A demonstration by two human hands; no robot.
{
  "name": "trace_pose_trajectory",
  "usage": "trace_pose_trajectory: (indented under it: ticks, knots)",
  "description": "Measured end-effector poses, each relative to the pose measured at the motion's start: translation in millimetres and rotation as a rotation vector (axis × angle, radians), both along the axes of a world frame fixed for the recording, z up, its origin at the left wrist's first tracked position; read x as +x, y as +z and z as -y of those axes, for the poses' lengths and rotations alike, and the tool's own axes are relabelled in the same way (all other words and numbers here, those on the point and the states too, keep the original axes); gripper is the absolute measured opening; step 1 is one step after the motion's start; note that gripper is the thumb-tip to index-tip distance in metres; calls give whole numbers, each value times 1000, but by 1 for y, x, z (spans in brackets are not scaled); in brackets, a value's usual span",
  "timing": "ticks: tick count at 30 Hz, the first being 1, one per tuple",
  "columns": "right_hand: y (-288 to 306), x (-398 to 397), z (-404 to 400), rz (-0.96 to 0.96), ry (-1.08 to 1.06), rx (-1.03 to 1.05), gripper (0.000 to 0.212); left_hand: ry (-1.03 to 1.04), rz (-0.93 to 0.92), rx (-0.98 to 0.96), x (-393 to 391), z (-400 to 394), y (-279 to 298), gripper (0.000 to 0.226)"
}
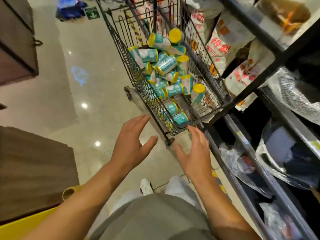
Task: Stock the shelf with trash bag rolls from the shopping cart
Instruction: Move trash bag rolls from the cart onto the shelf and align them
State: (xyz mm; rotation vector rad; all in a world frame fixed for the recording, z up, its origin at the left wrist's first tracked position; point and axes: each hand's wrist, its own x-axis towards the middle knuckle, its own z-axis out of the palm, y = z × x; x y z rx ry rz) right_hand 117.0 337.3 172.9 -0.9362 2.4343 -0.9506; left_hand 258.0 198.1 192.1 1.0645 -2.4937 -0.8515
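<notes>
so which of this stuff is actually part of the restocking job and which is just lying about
Part of the job: trash bag rolls, shopping cart, shelf, left hand, right hand.

Lying about: white printed bags, brown cabinet, green floor sign.

The floor point(90, 94) is of glossy pale tiles and mirrors small round ceiling lights. In the upper left of the frame stands a dark brown cabinet point(15, 40) with a metal ring handle. At the lower left is a brown wooden counter point(34, 170), with a yellow surface point(26, 224) below it. At the top, a green sign point(92, 13) lies on the floor.
</notes>
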Motion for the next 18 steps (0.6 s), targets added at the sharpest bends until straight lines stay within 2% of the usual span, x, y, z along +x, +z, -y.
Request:
trace_pose_trajectory:
  ticks: [8,18]
  knots:
    - [-27,-26,46,101,-123,72,67,-168,31,19,-80,79,-11,66]
    - [-52,-120,121,189,-315,134,67,-341,95,77,-198,154,-42,61]
